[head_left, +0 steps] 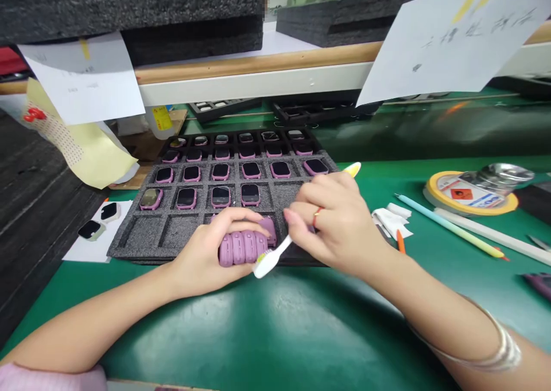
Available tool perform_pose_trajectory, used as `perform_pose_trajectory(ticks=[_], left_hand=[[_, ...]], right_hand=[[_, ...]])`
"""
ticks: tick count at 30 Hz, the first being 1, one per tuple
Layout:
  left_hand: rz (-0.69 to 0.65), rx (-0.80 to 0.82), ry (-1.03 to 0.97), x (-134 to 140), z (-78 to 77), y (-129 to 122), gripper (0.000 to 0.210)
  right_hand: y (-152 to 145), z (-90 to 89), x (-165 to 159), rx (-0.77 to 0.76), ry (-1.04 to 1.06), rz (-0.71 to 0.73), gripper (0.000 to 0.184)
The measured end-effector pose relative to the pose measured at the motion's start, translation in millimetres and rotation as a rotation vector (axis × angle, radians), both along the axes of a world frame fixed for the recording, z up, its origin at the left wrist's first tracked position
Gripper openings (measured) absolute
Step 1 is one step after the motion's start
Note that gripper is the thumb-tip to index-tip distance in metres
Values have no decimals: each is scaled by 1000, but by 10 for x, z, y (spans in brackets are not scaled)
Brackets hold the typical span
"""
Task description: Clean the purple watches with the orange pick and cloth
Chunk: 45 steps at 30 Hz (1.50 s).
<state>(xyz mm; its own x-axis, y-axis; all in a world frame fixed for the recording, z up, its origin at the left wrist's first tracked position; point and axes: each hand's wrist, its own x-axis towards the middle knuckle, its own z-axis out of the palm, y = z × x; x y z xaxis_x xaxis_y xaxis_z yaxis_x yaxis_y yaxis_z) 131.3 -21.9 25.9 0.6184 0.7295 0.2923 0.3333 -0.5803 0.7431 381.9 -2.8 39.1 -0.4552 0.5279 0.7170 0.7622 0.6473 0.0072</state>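
My left hand (215,247) is closed round a row of several purple watch cases (243,248), stood on edge side by side. In my right hand (336,219) is a white toothbrush (275,258), its yellow handle end sticking out above the knuckles. The bristles touch or nearly touch the right end of the row. Behind both hands lies a black foam tray (178,233), its compartments holding several purple watches with dark screens (251,194). The hands cover part of the tray's front edge.
Left of the tray, two pale watch cases (89,230) lie on white paper. To the right are crumpled white tissue (392,221), a blue-yellow pen (447,225), a yellow tape roll (471,198) and a white stick (495,236). A shelf edge (258,81) with hanging papers crosses above.
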Motion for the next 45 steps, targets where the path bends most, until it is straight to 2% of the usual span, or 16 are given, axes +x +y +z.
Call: perform_pose_trajectory(ticks=[2,5,10,15,18,22,27,31,37,41,45], left_hand=[[19,-5,-32,-4,-8,-9,55],[29,-14,-71,-14,-14,-21,57],[-6,-69,-158,-31,-12,-42,58],[-57,-47,-236,-52,48,-51,58],[-66,-46,-240,-63,105,-68,59],[-53,-53,-277,-72,161,-120,57],[-104,-130,-357,-69,193,-192,57],[-79,-92,-353,-65,206,-213,58],[-67,-85,-356,-60,216,-222,58],[-68,-75,-329,-51,205,-218,59],[-59,-58,-253,-38,158,-192,59]], right_hand=[[-1,16,24,41,17,-66,44],[-22,33,54,57,152,-209,42],[-109,49,-62,-106,135,-18,44],[-43,47,42,-157,341,-259,46],[-91,-15,145,-199,400,-261,49],[-182,-104,215,-182,388,-272,42],[-205,-124,278,-147,337,-291,37],[-209,-146,306,-170,369,-309,39],[-181,-156,359,-178,396,-303,49],[-292,-121,185,-157,426,-297,46],[-450,-68,-173,-94,363,-99,40]])
